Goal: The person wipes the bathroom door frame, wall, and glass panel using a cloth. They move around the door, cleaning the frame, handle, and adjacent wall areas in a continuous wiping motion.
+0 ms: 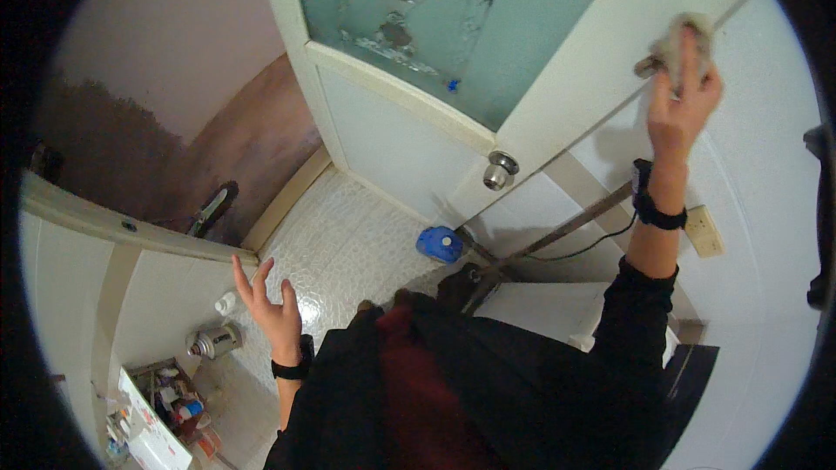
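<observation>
My right hand (686,108) presses a crumpled, light-coloured cloth (695,46) against the edge of a white door (627,32). The fingers lie spread over the cloth, and its outline is slightly blurred. Below and to the left of that hand, a round metal doorknob (501,171) sits on the door. A frosted, greenish glass pane (444,13) with a decorative pattern fills the door's upper part. My left hand (271,313) is raised over the floor with its fingers apart and holds nothing. Dark bands circle both my wrists.
A blue container (440,244) stands on the patterned floor (346,222) near the door's foot. At left are a metal canister (215,341), a white bottle (226,303) and an open box (153,418) of mixed items. A cable (581,252) hangs near a wall socket (704,232).
</observation>
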A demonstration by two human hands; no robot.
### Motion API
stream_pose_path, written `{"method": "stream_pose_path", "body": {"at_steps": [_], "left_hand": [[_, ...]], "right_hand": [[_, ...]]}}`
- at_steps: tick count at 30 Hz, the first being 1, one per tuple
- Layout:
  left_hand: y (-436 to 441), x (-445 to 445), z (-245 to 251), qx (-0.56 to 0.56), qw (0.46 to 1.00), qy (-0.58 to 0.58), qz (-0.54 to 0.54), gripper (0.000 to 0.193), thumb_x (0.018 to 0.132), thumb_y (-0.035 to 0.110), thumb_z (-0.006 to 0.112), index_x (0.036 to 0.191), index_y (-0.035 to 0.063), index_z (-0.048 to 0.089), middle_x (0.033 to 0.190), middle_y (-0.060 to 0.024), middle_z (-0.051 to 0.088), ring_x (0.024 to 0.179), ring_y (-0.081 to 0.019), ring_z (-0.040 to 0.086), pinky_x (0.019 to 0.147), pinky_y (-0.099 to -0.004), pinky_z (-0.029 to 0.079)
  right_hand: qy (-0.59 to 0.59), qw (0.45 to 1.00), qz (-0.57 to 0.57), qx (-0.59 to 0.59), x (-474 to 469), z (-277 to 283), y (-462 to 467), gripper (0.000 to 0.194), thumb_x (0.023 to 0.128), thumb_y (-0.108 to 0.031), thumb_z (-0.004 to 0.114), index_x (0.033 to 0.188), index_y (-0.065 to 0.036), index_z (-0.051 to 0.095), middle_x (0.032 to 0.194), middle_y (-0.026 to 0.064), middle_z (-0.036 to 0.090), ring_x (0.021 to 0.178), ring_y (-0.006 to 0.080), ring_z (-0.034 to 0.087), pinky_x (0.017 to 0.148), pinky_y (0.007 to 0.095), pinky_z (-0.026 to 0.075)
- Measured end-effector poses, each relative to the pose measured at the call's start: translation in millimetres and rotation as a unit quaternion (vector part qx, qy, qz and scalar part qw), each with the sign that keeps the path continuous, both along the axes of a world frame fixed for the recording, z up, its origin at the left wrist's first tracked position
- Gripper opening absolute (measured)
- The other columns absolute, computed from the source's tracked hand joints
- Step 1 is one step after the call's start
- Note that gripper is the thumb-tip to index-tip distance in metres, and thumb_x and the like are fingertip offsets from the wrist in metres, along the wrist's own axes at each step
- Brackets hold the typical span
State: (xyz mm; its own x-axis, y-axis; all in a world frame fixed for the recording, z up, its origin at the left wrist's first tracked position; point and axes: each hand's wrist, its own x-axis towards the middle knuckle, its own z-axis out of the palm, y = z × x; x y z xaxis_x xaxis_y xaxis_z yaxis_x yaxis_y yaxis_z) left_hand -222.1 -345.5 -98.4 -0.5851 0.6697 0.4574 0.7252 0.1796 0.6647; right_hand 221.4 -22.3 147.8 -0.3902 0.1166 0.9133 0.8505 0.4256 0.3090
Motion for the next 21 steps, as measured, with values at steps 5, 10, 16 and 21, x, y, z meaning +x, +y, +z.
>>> {"method": "stream_pose_path", "body": {"at_steps": [5, 10, 16, 21], "left_hand": [[-44.4, -38.3, -10.3, -0.008, 0.997, 0.019, 0.078, 0.038, 0.077, -0.001, 0.065, 0.114, 0.0081, 0.067, 0.157, -0.0148, 0.033, 0.144, -0.0373, 0.032, 0.115, -0.0469, 0.029], [-62.6, -56.7, -19.7, -0.008, 0.994, -0.017, 0.106, 0.037, 0.079, 0.001, 0.064, 0.115, 0.0096, 0.067, 0.156, -0.0151, 0.034, 0.144, -0.0359, 0.032, 0.116, -0.0471, 0.027], [-69.8, -76.0, -14.9, -0.004, 0.995, -0.017, 0.1, 0.036, 0.079, 0.0, 0.064, 0.114, 0.0088, 0.067, 0.156, -0.0157, 0.034, 0.144, -0.0356, 0.031, 0.116, -0.0463, 0.026], [-80.5, -79.0, -21.8, 0.002, 0.993, -0.037, 0.111, 0.035, 0.079, -0.001, 0.063, 0.113, 0.0085, 0.068, 0.156, -0.016, 0.035, 0.144, -0.0356, 0.032, 0.115, -0.0456, 0.027]], "right_hand": [[-0.042, 0.984, -0.061, -0.16, -23.8, -120.0, 1.3, 0.063, 0.072, -0.01, 0.067, 0.134, -0.023, 0.061, 0.111, 0.0144, 0.061, 0.099, 0.0327, 0.058, 0.084, 0.0475, 0.043], [-0.121, 0.955, -0.127, -0.238, -21.1, -217.8, -38.6, 0.056, 0.078, -0.012, 0.066, 0.13, -0.03, 0.063, 0.119, 0.0108, 0.06, 0.101, 0.0311, 0.057, 0.085, 0.0472, 0.042], [0.003, 0.973, -0.209, -0.102, -9.3, -130.1, -11.2, 0.069, 0.075, -0.011, 0.07, 0.139, -0.031, 0.055, 0.124, 0.0123, 0.058, 0.108, 0.0349, 0.055, 0.091, 0.0513, 0.039], [-0.046, 0.964, -0.187, -0.186, -32.1, -155.4, -11.3, 0.064, 0.076, -0.012, 0.069, 0.137, -0.029, 0.056, 0.121, 0.0118, 0.059, 0.11, 0.0338, 0.056, 0.089, 0.0497, 0.042]]}}
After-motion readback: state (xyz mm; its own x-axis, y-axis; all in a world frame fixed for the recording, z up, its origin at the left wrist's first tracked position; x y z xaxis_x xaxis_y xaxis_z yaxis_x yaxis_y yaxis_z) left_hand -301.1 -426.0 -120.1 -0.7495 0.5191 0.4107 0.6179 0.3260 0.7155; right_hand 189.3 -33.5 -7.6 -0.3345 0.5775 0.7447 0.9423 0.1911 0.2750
